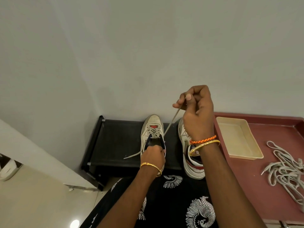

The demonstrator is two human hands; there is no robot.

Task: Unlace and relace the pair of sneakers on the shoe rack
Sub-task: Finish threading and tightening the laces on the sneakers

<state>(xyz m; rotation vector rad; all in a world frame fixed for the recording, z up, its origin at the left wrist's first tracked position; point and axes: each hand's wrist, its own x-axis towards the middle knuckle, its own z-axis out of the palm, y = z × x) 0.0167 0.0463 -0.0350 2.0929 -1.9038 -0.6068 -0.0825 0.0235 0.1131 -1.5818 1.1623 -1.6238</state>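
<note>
Far left: pale floor and a low white ledge, with part of another shoe (6, 168) cut off at the frame edge. Black shoe rack (118, 142) stands against the wall, both sneakers on its top shelf, toes to the wall. Left sneaker (152, 129) is laced through the lower eyelets only; one loose lace end (133, 155) trails left across the shelf. Left hand (153, 156), gold bangle on the wrist, grips the sneaker at the collar/tongue, fingers curled into the opening. The other end of the lace (171, 122) runs taut from the right-side eyelets up and right to the right hand (195, 111), raised above the rack; thumb and forefinger clamped together on the lace, other fingers curled in. Orange braided band and gold bangle on that wrist. Right sneaker (192, 163) sits just beside the left one, mostly hidden behind the right wrist; can't tell its lacing state. Right of the rack: maroon worktop (279, 129) with raised rim, carrying a shallow cream tray (238, 139) near the sneakers and, further right, a loose tangle of grey-white laces (286, 170), apart from the tray. Bottom centre: black garment (172, 203) with white peacock print.
</note>
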